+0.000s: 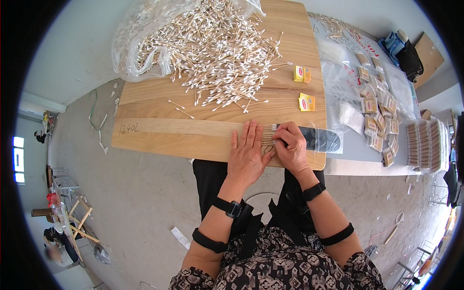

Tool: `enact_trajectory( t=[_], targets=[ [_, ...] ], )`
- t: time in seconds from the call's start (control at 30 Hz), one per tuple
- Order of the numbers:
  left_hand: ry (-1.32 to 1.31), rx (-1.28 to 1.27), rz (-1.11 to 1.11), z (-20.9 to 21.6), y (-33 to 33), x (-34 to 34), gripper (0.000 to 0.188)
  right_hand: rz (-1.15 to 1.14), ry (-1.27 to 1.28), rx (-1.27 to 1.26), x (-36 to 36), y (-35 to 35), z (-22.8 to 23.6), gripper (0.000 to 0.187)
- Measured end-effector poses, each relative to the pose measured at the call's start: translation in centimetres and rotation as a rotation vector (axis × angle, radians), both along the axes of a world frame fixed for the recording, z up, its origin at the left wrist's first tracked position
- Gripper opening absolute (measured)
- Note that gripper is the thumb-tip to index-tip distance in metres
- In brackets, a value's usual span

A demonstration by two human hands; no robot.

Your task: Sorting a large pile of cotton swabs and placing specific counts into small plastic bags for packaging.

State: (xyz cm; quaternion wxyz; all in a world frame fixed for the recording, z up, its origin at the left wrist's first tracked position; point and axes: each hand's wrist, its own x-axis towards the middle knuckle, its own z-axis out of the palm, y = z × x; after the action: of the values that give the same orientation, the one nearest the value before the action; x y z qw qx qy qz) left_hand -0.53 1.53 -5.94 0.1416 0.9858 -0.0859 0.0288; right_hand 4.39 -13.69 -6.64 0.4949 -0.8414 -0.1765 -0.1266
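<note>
Here we are at the wooden table [285,29], with a short row of cotton swabs [268,132] lined up between our two hands near its front edge. Our left hand [247,151] lies flat, fingers extended, gripping nothing we can see; our right hand [291,148] is curled, thumb and fingertips drawn together over the row's right side, and we cannot tell whether they pinch anything. To do this well, we'd judge, we want the left palm steady as a stop, light fingertips, and the sticks parallel with their tips level. Up top, a big heap of swabs [227,63] spills from a clear plastic bag [126,54]; two small yellow boxes [302,74] sit to its right. Beyond those, a grey surface [345,166] carries scattered small packs of swabs [370,105] and a neat stack of packs [427,145], above a scuffed concrete floor [140,203].
</note>
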Motion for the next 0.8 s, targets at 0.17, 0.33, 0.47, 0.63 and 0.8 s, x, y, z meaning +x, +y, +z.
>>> enact_trajectory(
  t=[0.17, 0.33, 0.47, 0.63, 0.8],
  targets=[
    [-0.002, -0.004, 0.002, -0.07, 0.01, 0.02, 0.077, 0.001, -0.003, 0.001, 0.04, 0.03, -0.06, 0.009],
    [-0.012, -0.002, 0.004, -0.11, 0.03, 0.03, 0.077, 0.003, 0.011, 0.007, 0.03, 0.04, -0.03, 0.01],
    [-0.008, -0.001, 0.006, -0.13, -0.01, -0.03, 0.077, 0.003, 0.042, -0.008, -0.04, -0.02, 0.17, 0.017],
    [-0.007, 0.008, 0.004, -0.12, 0.03, -0.03, 0.077, -0.027, 0.003, -0.014, -0.01, 0.27, 0.11, 0.021],
    [-0.005, 0.001, 0.004, -0.05, 0.03, 0.01, 0.077, -0.035, -0.015, -0.033, 0.11, 0.32, -0.26, 0.021]
  ],
)
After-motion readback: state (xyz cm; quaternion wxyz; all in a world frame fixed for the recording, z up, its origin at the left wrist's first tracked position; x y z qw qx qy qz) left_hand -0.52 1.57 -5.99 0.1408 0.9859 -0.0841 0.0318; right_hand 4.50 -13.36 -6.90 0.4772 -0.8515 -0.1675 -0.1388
